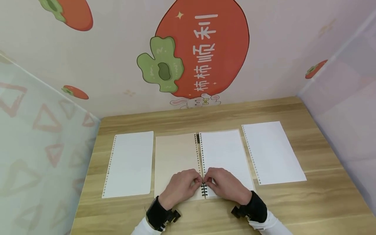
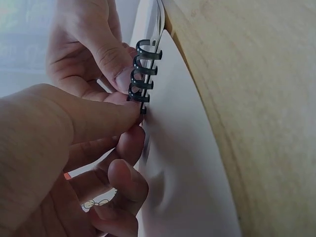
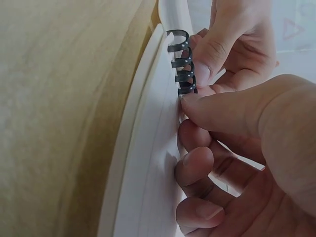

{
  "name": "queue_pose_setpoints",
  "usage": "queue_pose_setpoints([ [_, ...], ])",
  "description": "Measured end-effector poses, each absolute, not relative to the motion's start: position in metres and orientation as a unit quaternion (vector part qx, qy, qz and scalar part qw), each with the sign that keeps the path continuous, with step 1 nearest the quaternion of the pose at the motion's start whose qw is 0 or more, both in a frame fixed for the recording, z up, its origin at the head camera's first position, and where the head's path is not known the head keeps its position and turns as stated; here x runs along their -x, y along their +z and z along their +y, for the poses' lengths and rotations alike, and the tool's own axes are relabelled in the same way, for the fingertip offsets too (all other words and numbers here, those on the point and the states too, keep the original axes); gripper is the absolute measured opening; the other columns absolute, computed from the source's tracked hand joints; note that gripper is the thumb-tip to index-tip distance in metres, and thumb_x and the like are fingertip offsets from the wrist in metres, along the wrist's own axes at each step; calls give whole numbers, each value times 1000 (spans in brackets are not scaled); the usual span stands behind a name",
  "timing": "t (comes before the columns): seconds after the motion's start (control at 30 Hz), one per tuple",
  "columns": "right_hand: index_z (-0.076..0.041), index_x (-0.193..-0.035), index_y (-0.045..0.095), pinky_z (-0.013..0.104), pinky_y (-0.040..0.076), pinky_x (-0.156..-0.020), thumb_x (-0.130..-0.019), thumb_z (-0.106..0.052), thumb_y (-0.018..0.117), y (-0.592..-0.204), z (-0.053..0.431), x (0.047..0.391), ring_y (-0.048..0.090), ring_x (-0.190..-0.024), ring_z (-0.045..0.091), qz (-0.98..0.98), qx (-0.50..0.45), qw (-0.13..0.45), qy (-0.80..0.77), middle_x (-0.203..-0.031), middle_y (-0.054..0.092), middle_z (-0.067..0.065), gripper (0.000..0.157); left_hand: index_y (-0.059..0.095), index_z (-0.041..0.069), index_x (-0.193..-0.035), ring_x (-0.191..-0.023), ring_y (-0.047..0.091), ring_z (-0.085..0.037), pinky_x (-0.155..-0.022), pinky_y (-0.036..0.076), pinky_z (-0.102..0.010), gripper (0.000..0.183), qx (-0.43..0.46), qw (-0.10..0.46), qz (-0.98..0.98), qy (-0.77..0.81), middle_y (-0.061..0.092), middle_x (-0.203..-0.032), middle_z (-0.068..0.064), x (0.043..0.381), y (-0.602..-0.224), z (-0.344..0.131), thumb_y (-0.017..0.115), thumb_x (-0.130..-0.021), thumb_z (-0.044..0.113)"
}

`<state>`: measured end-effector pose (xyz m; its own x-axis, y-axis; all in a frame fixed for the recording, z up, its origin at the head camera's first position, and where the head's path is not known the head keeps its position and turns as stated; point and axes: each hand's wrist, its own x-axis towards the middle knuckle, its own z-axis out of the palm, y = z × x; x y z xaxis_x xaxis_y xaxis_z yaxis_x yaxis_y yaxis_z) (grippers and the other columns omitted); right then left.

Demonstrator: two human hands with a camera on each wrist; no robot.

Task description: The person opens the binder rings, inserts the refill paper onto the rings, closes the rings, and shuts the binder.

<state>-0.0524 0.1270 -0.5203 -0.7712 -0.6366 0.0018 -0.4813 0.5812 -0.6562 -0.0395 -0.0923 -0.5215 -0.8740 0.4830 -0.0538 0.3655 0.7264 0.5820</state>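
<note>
A loose-leaf notebook lies spread open, a beige sheet on the left and a lined white page on the right. Black binder rings run through the punched holes at its lower spine. My left hand pinches the rings between thumb and forefinger, its other fingers loosely curled. From the other side, my right hand pinches the same row, the fingertips of both hands almost meeting. Up close, several curved rings show just beyond the thumbs in the left wrist view; the right wrist view shows these rings too.
One loose white punched sheet lies left of the notebook, another punched sheet to its right. All rest on a wooden table, which meets a printed wall at the back and side panels left and right.
</note>
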Motion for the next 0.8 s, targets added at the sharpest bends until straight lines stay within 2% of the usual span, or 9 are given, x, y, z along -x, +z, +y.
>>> queue_pose_setpoints([
  [0.27, -19, -96, 75, 24, 50, -71, -92, -13, 74, -520, 126, 54, 55, -74, 2, 891, 307, 108, -318, -86, 61, -13, 7, 76, 25, -89, -71, 54, 3, -58, 44, -21, 9, -234, 90, 928, 274, 63, -85, 19, 42, -522, -92, 70, -96, 24],
  [0.8, -20, -97, 75, 24, 51, -70, -96, -13, 70, -524, 124, 68, 54, -74, 0, 891, 318, 72, -315, -88, 63, -13, 9, 75, 24, -94, -71, 54, 0, -59, 45, -21, 8, -240, 61, 925, 287, 64, -89, 15, 53, -525, -93, 68, -97, 25],
])
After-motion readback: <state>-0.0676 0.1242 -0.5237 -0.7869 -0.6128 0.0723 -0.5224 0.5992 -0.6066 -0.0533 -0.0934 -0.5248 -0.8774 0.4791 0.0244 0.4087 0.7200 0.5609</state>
